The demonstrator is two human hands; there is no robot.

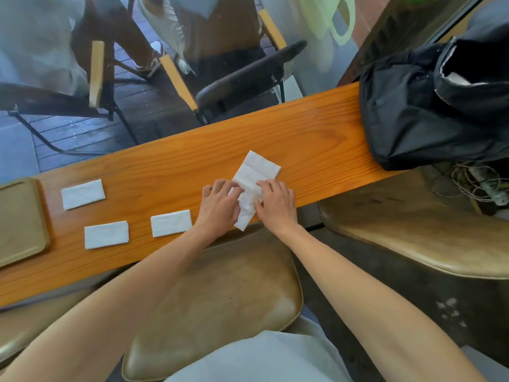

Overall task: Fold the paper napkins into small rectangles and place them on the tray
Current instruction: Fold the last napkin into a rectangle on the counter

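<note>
A long white paper napkin point(254, 175) lies slanted on the orange wooden counter point(303, 139), its near end hanging over the front edge. My left hand point(219, 205) presses on its left side and my right hand point(275, 204) on its right side, fingers pinching the paper. Three folded napkin rectangles rest to the left: one at the back point(82, 193), one at the front point(106, 234), one nearest my left hand point(171, 223). A tan tray point(19, 221) sits at the far left with nothing visible on it.
A black backpack point(429, 106) fills the counter's right end. Brown padded stools point(220, 293) stand below the counter. Behind the counter is a glass pane; beyond it are chairs and a person's legs. Cables lie on the floor at right.
</note>
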